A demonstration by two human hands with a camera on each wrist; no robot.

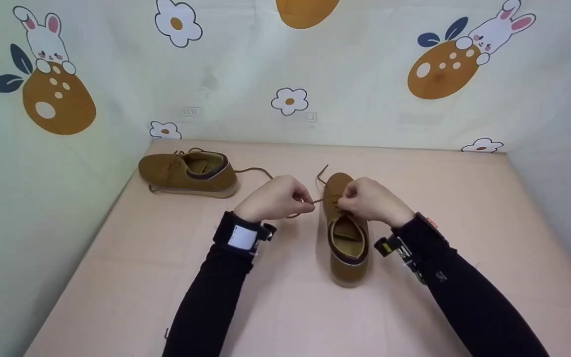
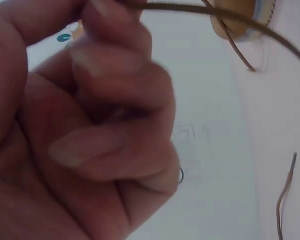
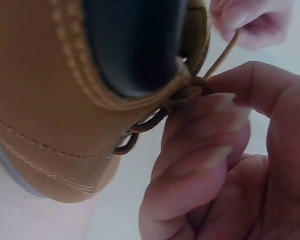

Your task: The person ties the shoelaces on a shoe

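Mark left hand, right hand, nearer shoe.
Left hand (image 1: 275,198): head view, back of hand.
Right hand (image 1: 375,200): head view, back of hand.
Nearer shoe (image 1: 348,233): head view, inside its opening.

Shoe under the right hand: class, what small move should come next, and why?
Probably the left hand should draw the lace gently outward while the right hand steadies the lacing. The lace runs straight from the shoe to the left hand's pinch, and the right hand's grip is right at the lacing.
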